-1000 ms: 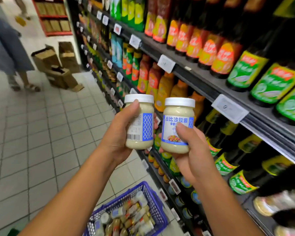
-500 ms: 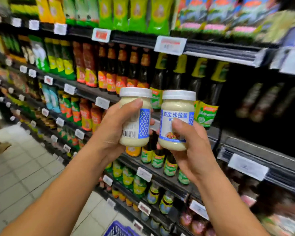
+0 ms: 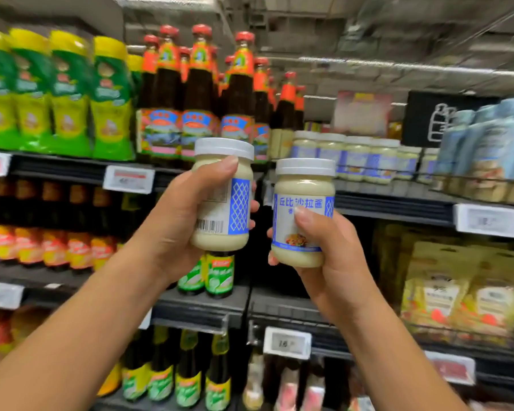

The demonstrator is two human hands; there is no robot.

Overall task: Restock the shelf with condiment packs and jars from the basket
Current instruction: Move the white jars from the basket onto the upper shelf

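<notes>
My left hand (image 3: 172, 229) grips a white-lidded jar of pale dressing (image 3: 229, 191), its barcode side turned toward me. My right hand (image 3: 330, 262) grips a second jar of the same kind (image 3: 304, 185), blue label facing me, thumb across the label. Both jars are upright, side by side at chest height in front of the shelves. A row of matching white-lidded jars (image 3: 356, 158) stands on the upper right shelf (image 3: 392, 200), behind and above the right jar. The basket is out of view.
Dark sauce bottles with red caps (image 3: 199, 93) stand left of the jar row, green-yellow packs (image 3: 63, 96) further left. Blue pouches (image 3: 487, 143) sit right of the jars behind a wire rail. Lower shelves hold bottles and yellow packets (image 3: 469, 292). Price tags line the shelf edges.
My view has swung up and right from the aisle floor and basket to the upper shelves. Both hands kept their jars and rose with them; the row of matching jars came into view.
</notes>
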